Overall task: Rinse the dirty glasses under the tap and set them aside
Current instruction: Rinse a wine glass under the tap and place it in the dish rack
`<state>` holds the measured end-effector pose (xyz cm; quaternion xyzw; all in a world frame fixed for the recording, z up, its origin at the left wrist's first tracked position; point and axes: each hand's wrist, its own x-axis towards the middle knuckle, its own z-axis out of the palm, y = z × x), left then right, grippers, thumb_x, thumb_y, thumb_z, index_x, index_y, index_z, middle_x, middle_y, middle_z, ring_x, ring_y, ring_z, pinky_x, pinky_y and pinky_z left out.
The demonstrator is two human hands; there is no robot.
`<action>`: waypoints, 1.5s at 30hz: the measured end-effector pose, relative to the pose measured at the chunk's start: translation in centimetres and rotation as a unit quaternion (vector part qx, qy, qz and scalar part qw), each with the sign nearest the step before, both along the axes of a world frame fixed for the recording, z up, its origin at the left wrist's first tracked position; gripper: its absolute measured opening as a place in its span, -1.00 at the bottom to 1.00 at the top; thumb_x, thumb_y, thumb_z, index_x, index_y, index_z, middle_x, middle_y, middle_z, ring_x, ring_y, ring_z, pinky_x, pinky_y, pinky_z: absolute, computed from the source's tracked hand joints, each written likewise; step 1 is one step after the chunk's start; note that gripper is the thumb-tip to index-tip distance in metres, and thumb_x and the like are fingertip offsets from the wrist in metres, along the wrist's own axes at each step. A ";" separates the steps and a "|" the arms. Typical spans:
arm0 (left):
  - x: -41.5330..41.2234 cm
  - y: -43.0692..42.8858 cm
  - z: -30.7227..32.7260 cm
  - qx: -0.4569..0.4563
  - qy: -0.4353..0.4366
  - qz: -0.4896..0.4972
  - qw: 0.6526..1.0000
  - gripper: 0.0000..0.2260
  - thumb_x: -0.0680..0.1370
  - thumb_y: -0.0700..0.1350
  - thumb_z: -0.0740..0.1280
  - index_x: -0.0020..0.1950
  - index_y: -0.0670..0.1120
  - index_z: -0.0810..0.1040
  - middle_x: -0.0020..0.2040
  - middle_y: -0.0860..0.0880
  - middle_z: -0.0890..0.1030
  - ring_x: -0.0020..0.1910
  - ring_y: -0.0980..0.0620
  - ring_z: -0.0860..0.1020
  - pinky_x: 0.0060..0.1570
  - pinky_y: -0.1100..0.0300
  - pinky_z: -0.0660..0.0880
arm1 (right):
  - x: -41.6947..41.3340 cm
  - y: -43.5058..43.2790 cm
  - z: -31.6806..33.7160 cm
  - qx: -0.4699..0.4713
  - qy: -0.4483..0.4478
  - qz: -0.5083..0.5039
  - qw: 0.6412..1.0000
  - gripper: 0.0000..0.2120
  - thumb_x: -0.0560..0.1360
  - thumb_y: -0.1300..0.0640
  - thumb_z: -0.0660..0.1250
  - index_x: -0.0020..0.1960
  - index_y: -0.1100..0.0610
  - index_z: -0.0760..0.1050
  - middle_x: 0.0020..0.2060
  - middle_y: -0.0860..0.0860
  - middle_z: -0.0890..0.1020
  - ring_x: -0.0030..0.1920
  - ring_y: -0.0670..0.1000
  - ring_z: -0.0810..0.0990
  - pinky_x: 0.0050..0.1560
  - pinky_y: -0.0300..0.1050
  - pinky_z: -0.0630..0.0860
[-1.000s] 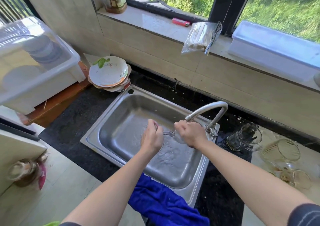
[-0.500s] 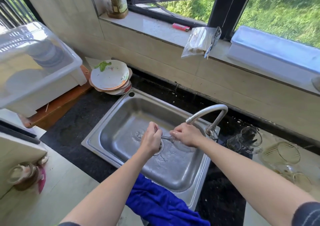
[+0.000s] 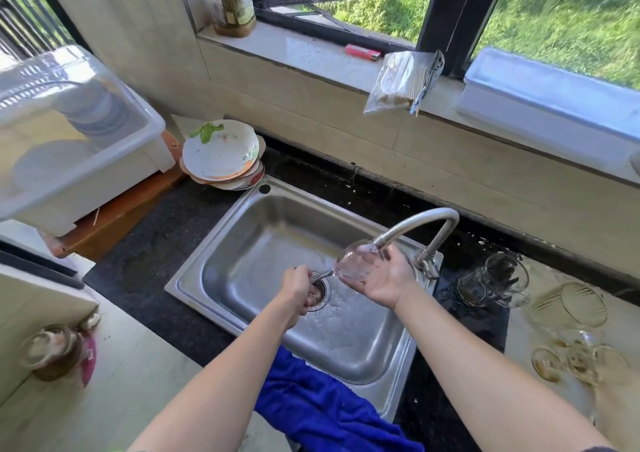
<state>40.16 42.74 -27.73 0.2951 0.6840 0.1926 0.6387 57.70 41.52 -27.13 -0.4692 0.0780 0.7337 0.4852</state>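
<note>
Spanning the dark worktop, the steel sink has a blue cloth draped over its near rim and a curved tap at its right edge, with dirty glasses lying further right. Over the basin a glass lies on its side, bowl just under the spout. The right hand cups that bowl palm up in a loose grip, fingers curved round it, while the left hand keeps a closed grip on the stem above the drain.
</note>
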 end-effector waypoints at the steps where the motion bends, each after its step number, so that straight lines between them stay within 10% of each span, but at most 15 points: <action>1: 0.0 0.0 -0.2 0.024 0.032 -0.013 0.999 -0.94 0.50 -0.19 0.06 -0.15 -0.11 0.30 -0.40 -0.06 0.33 -0.54 0.04 0.24 -0.56 0.34 0.05 | 0.1 0.3 0.3 -0.016 -0.016 -0.023 0.999 -0.57 0.57 -0.23 0.16 0.00 0.15 0.49 0.06 0.19 0.59 0.13 0.26 0.58 0.20 0.35 0.44; 5: 0.8 -0.4 -0.4 -0.037 0.000 0.012 0.999 -0.89 0.50 -0.16 0.06 -0.23 -0.09 0.27 -0.45 -0.05 0.27 -0.55 0.06 0.20 -0.58 0.37 0.06 | -2.3 -0.1 0.4 0.021 -0.325 0.027 0.945 -0.65 0.53 -0.12 0.32 0.19 0.08 0.42 0.11 0.05 0.55 0.08 0.08 0.59 0.11 0.13 0.56; 9: 0.7 -0.5 0.3 -0.194 -0.150 0.026 0.969 -0.86 0.47 -0.10 0.11 -0.28 -0.07 0.23 -0.46 -0.01 0.26 -0.57 0.11 0.16 -0.65 0.40 0.02 | -2.3 -1.6 0.2 0.162 -0.637 0.157 0.737 -0.19 0.42 -0.17 0.46 0.52 0.04 0.16 0.32 -0.06 0.30 0.24 -0.15 0.34 0.17 -0.21 0.35; 16: 0.4 -1.0 0.2 -0.280 -0.278 0.026 0.919 -0.87 0.40 -0.06 0.15 -0.22 -0.10 0.24 -0.42 -0.02 0.29 -0.60 0.12 0.20 -0.72 0.35 0.04 | -0.4 -2.0 -0.8 0.298 -0.799 0.278 0.442 -0.29 0.49 -0.40 0.09 0.52 -0.05 0.18 0.54 0.14 0.14 0.45 0.14 0.28 0.07 0.04 0.54; 18: -0.2 -1.0 0.0 -0.276 -0.286 0.004 0.917 -0.86 0.38 -0.06 0.16 -0.20 -0.10 0.26 -0.40 -0.02 0.29 -0.60 0.13 0.19 -0.72 0.35 0.03 | 0.6 -1.8 -0.1 0.279 -0.761 0.306 0.500 -0.25 0.44 -0.45 0.12 0.51 -0.08 0.21 0.45 0.06 0.31 0.32 0.03 0.42 0.04 -0.02 0.54; 22: -0.6 -0.1 0.0 -0.223 -0.212 -0.079 0.948 -0.89 0.42 -0.08 0.13 -0.24 -0.08 0.23 -0.42 -0.02 0.29 -0.57 0.12 0.15 -0.67 0.37 -0.01 | 0.3 -0.9 1.3 0.101 -0.445 0.144 0.878 -0.56 0.47 -0.25 0.35 0.26 -0.06 0.47 0.04 -0.06 0.60 -0.04 0.06 0.65 -0.10 0.10 0.64; 24: -0.7 0.4 -0.4 -0.187 -0.171 -0.093 0.963 -0.89 0.48 -0.11 0.13 -0.24 -0.06 0.25 -0.42 -0.03 0.29 -0.54 0.10 0.14 -0.63 0.36 -0.03 | 1.3 -0.9 2.0 0.052 -0.348 0.171 0.920 -0.53 0.49 -0.13 0.39 0.30 0.09 0.45 0.07 0.07 0.61 -0.12 0.14 0.68 -0.33 -0.06 0.62; 29: 2.7 1.1 -1.8 -0.070 -0.130 0.017 0.989 -0.87 0.58 -0.23 0.18 -0.17 -0.09 0.34 -0.49 -0.03 0.29 -0.61 0.10 0.21 -0.64 0.35 0.12 | 2.8 -3.2 2.5 0.100 -0.393 0.194 0.893 -0.43 0.39 0.05 0.53 0.30 0.12 0.37 0.21 0.15 0.52 -0.07 0.23 0.68 -0.21 0.01 0.66; 33: 7.2 0.8 -1.5 -0.046 -0.132 0.050 0.989 -0.65 0.52 -0.17 0.40 0.21 -0.21 0.35 -0.14 -0.20 0.46 -0.38 -0.05 0.47 -0.42 0.16 0.48 | 3.1 -5.6 3.0 0.150 -0.577 0.164 0.786 -0.41 0.32 0.02 0.59 0.25 -0.06 0.39 0.07 -0.09 0.53 0.05 -0.10 0.56 0.01 -0.14 0.57; 38: 11.1 0.1 -0.9 -0.041 -0.178 0.062 0.981 -0.59 0.49 -0.20 0.43 0.25 -0.21 0.34 -0.08 -0.17 0.51 -0.46 0.01 0.51 -0.52 0.22 0.46 | 3.8 -8.1 3.5 0.226 -0.706 0.179 0.647 -0.50 0.35 -0.06 0.51 0.22 -0.14 0.41 0.12 -0.21 0.48 0.02 -0.15 0.58 0.02 -0.10 0.59; 45: 12.1 0.1 -1.2 -0.041 -0.119 0.071 0.989 -0.94 0.52 -0.26 0.29 -0.03 -0.16 0.50 -0.34 -0.09 0.44 -0.46 -0.01 0.38 -0.48 0.22 0.35 | 4.7 -10.3 3.8 0.244 -0.709 0.166 0.640 -0.44 0.31 -0.02 0.54 0.25 -0.12 0.43 0.12 -0.25 0.45 -0.01 -0.18 0.54 -0.04 -0.23 0.57</action>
